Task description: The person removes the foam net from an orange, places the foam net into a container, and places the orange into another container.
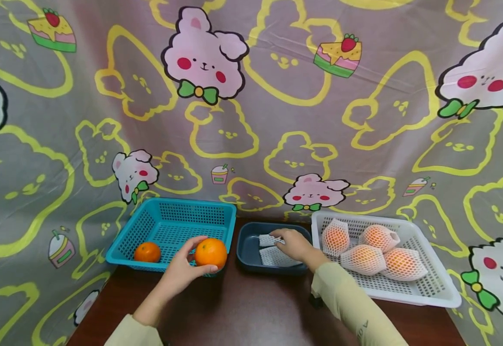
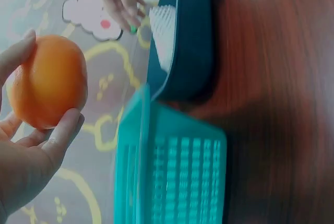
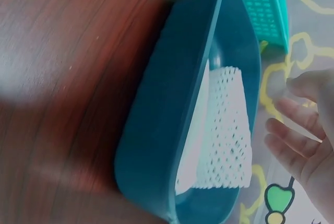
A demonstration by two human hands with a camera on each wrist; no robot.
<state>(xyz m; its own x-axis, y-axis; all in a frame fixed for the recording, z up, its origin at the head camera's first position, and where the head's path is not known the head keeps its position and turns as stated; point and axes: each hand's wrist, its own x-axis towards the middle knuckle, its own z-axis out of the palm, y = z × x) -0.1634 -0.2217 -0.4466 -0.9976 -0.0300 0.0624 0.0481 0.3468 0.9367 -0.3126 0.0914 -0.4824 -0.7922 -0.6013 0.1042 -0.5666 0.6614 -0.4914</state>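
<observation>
My left hand (image 1: 182, 272) grips a bare orange (image 1: 211, 253) between thumb and fingers, over the near right corner of the teal basket (image 1: 121, 259). In the left wrist view the same orange (image 2: 50, 82) is held by the left hand (image 2: 31, 156). The right hand (image 1: 296, 246) hangs over the dark blue tray (image 1: 244, 250), above white foam net sleeves (image 1: 275, 257). The right wrist view shows that hand (image 3: 313, 125) with fingers loosely bent and nothing between them, apart from the sleeves (image 3: 224, 130) in the tray (image 3: 156, 119).
Another orange (image 1: 147, 252) lies in the teal basket at the left. At the right, a white basket (image 1: 443, 288) holds several fruits in foam nets (image 1: 363, 259). A patterned curtain (image 1: 251, 120) hangs behind the brown table (image 1: 251, 307).
</observation>
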